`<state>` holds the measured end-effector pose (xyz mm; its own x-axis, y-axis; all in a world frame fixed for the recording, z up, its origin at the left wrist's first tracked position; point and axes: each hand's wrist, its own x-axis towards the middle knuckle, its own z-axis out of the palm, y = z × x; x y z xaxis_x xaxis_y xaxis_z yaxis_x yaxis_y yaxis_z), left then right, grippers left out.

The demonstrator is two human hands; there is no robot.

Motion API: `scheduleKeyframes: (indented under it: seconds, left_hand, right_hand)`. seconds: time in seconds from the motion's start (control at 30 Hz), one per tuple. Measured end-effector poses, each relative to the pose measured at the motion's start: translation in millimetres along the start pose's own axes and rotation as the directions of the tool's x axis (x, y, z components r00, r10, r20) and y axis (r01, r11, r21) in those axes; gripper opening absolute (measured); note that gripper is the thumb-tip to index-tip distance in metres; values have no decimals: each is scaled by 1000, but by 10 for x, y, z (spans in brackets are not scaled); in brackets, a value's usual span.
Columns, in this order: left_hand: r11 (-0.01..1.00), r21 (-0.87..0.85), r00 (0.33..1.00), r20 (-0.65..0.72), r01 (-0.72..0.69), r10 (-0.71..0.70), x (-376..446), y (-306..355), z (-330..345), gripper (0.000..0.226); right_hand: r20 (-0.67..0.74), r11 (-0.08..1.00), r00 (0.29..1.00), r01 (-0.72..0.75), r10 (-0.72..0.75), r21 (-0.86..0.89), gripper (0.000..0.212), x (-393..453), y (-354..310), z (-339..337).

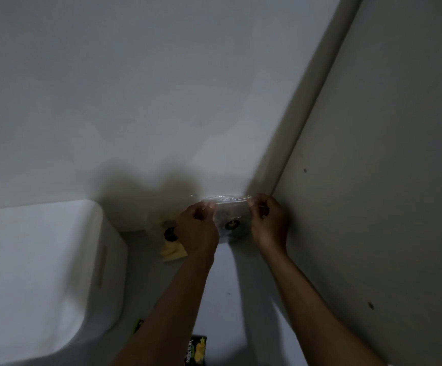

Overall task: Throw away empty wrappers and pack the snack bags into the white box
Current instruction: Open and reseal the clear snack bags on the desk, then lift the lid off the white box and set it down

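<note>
**Both hands pinch a clear plastic bag in front of the wall**

Just right of the frame's centre and low in it, the left hand (197,228) and the right hand (268,220) hold a small clear plastic snack bag (231,219) between them. Each hand's fingers are curled in and pinch the bag's top edge, one at either end; the bag hangs below that edge with a dark round item showing through it. The picture is dim and soft, so the bag's contents cannot be made out further.

The large white box with rounded corners (43,273) fills the lower left of the frame, well apart from the bag. Between the box and the left hand lie a pale yellow packet (173,253) and something small and black (170,233) just above it. At the bottom edge, between the forearms, sits a black snack packet with yellow print (197,351). A plain white wall (135,88) takes up the upper frame, and a pale grey panel (386,180) runs down the right side.
</note>
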<state>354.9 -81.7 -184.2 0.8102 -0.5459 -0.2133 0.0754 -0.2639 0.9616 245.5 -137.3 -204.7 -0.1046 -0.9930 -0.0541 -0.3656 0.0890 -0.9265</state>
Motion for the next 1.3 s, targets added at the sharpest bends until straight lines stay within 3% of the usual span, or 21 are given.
scheduleKeyframes:
  seconds: [0.13, 0.23, 0.37, 0.5, 0.67, 0.77, 0.9, 1.1, 1.3]
  left_hand:
    - [996, 85, 999, -28, -40, 43, -69, 41, -64, 33]
    - [992, 105, 998, 10, -66, 65, -163, 47, -166, 38]
    - [985, 130, 992, 60, -117, 110, -336, 90, -403, 40]
    - [961, 141, 969, 100, -238, 225, -534, 211, -813, 46]
    - [951, 98, 951, 126, -294, 282, -848, 420, -1634, 38]
    - [943, 93, 936, 182, -321, 301, -1087, 403, -2329, 35]
    - [945, 128, 938, 220, -301, 269, -1374, 171, -3399, 33]
    - [949, 198, 966, 135, -244, 220, -1447, -161, -4619, 27]
    - [932, 263, 966, -1, -248, 258, -992, -153, -5063, 33]
  right_hand:
    - [11, 998, 998, -54, 54, -19, 34, -58, -50, -59]
    - [-7, 996, 997, -82, 82, -44, 39, -175, -108, -130]
    - [-18, 993, 1000, -12, 10, -121, 38, -489, -224, -246]
    - [42, 999, 999, 23, -22, -27, 31, -930, -502, -313]
    - [83, 994, 991, 101, -104, 46, 10, -1657, -865, -331]
    - [130, 993, 985, 113, -116, 31, 25, -2253, -957, -294]
    - [233, 993, 967, 113, -102, -36, 29, -3162, -996, -207]
    - [346, 989, 933, 130, -99, -68, 31, -4082, -988, 95]
    - [294, 981, 947, 167, -132, -98, 38, -4139, -1188, 468]
